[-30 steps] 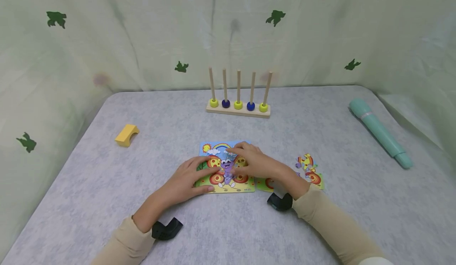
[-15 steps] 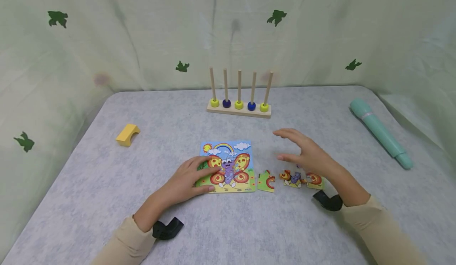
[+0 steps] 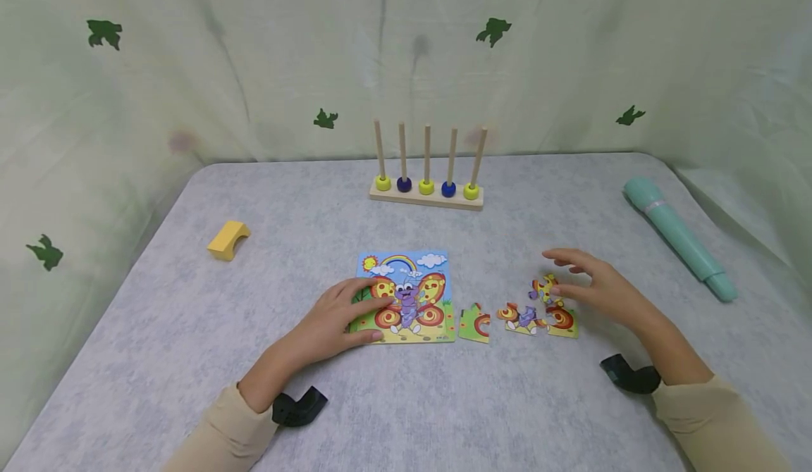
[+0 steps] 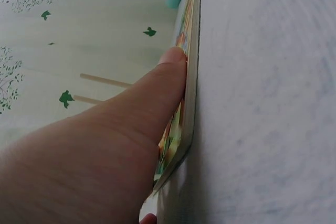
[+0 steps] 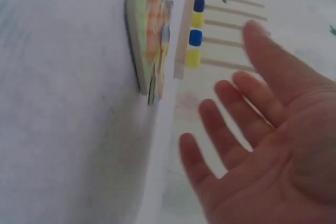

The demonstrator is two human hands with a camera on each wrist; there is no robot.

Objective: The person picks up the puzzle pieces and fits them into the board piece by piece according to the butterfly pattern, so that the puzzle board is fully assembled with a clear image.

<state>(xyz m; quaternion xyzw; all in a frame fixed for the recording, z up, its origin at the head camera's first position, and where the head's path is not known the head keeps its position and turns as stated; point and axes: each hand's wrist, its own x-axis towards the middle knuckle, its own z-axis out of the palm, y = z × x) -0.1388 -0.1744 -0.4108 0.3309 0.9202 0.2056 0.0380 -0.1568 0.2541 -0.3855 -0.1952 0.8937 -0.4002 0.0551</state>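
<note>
A square butterfly picture board (image 3: 406,264) lies flat on the table. My left hand (image 3: 330,320) rests on its left side with fingers spread, and in the left wrist view the thumb (image 4: 170,77) lies along the board's edge. To the right of the board lie several loose jigsaw pieces: a green one (image 3: 472,325), one with a purple body part (image 3: 521,318), one with a red ring (image 3: 562,322) and a yellow one (image 3: 545,289). My right hand (image 3: 605,292) hovers beside the yellow piece, fingers apart, holding nothing; the right wrist view shows its bare palm (image 5: 273,156).
A wooden peg rack (image 3: 425,197) with yellow and blue beads stands at the back. The yellow arch block (image 3: 227,239) is on the left. A teal microphone-shaped object (image 3: 679,236) lies at the right. A pale curtain (image 3: 273,56) hangs behind the table.
My right hand has left the butterfly board and moved right, over to the loose pieces, uncovering the picture and the pieces. The left hand has stayed in place.
</note>
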